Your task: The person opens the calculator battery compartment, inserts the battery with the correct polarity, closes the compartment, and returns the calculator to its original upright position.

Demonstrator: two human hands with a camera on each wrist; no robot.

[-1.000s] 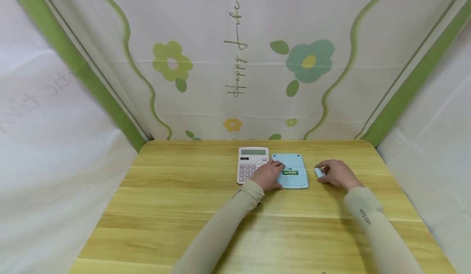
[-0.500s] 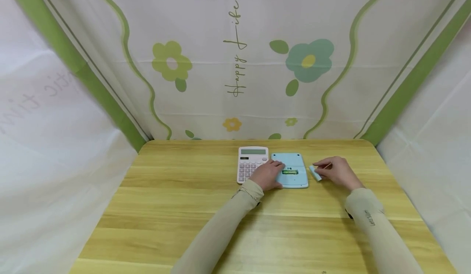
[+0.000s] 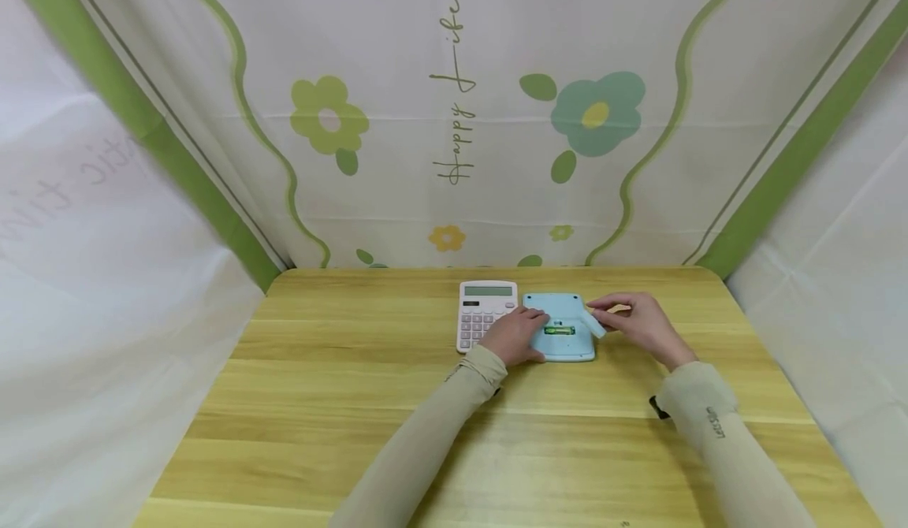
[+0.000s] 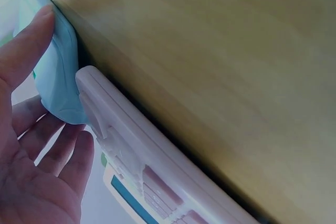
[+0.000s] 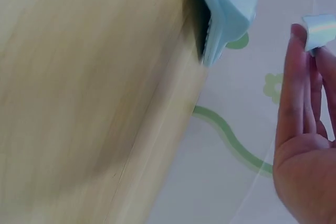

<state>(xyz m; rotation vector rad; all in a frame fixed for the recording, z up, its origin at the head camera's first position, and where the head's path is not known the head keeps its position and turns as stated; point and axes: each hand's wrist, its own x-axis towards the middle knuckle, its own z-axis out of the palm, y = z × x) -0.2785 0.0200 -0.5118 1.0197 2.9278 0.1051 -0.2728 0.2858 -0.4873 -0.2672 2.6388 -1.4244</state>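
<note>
A light blue calculator (image 3: pixel 563 347) lies face down, its battery slot uncovered and a green battery (image 3: pixel 560 330) inside. My left hand (image 3: pixel 514 337) holds this calculator by its left side, the thumb at the near edge; in the left wrist view the thumb and fingertips touch its blue casing (image 4: pixel 58 77). Between thumb and fingers, my right hand (image 3: pixel 641 325) pinches a small light blue battery cover (image 3: pixel 592 322), tilted over the calculator's right edge. The right wrist view shows the cover (image 5: pixel 320 30) raised at the fingertips, apart from the calculator (image 5: pixel 231 9).
A pink calculator (image 3: pixel 489 301) lies face up just left of the blue one, partly behind the left hand. Both are on a wooden table (image 3: pixel 340 370). A white curtain with printed flowers (image 3: pixel 383 221) hangs behind the table's far edge.
My right hand has moved left and slightly away from me, bringing the battery cover from the table beside the blue calculator to over its right edge. The left hand stays put.
</note>
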